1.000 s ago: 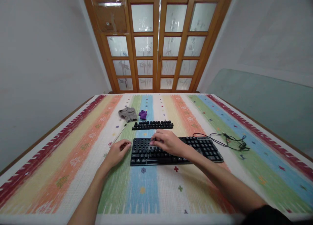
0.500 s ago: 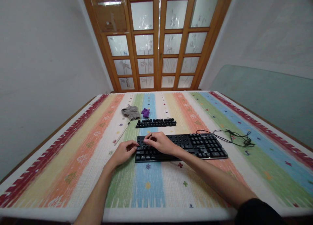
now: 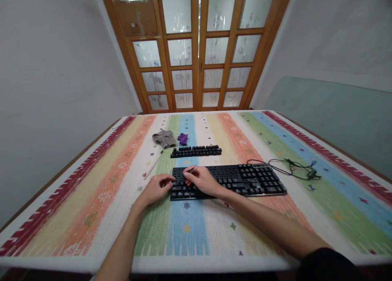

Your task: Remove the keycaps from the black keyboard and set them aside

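Observation:
A black keyboard (image 3: 260, 188) lies across the table; its upper left part shows bare key posts, while the lower left and right parts carry keycaps. My left hand (image 3: 157, 188) rests at its left edge, thumb and fingers curled together on that edge. Over the left half is my right hand (image 3: 202, 180), fingertips pinched close above the keys around something thin and small that I cannot make out. Behind the keyboard, loose black keycaps (image 3: 196, 151) stand in rows.
A thin white stick with a dark head (image 3: 154, 165) lies left of the keycaps. Farther back are a crumpled grey cloth (image 3: 164, 139) and a small purple cloth (image 3: 183, 139). The coiled black cable (image 3: 301, 170) lies at the right on the striped tablecloth (image 3: 116, 215).
My right hand has shifted slightly right, its fingers still pinched over the keyboard. My left hand stays at the keyboard's left edge. The view has tilted a little.

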### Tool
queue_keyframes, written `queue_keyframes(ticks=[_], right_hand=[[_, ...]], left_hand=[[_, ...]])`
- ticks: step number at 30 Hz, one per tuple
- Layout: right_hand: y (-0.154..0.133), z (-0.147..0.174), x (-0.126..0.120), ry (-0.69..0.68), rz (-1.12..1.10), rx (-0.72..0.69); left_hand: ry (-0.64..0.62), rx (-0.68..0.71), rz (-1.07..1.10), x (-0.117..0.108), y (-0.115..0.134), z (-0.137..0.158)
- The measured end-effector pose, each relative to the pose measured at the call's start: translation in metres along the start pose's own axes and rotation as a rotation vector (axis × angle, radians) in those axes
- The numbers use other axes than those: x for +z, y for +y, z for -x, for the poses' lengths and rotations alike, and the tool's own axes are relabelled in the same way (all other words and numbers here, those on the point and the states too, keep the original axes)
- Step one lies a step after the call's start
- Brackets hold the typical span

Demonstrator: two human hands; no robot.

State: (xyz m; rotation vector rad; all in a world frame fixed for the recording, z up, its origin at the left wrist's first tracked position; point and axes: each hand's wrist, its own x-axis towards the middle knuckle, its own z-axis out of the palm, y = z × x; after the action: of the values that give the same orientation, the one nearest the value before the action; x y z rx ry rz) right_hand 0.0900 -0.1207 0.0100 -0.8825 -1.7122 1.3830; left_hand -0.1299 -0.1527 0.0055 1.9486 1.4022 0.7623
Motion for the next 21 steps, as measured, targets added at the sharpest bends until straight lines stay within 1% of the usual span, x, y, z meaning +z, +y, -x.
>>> queue_keyframes(ticks=[5, 8, 15, 21], right_hand=[[-0.010, 0.001, 0.004, -0.005, 0.170, -0.081], [-0.013, -0.004, 0.003, -0.015, 0.270, -0.105], [-0.015, -0.007, 0.003, -0.039, 0.331, -0.139], [-0.029, -0.005, 0.006, -0.072, 0.443, -0.179]], left_hand=[[-0.016, 0.006, -0.020, -0.001, 0.003, -0.001], [-0.023, 0.007, -0.022, -0.001, 0.004, -0.001], [-0.022, 0.024, 0.014, 0.002, 0.005, 0.000], [-0.023, 0.022, 0.010, 0.005, 0.008, 0.000]])
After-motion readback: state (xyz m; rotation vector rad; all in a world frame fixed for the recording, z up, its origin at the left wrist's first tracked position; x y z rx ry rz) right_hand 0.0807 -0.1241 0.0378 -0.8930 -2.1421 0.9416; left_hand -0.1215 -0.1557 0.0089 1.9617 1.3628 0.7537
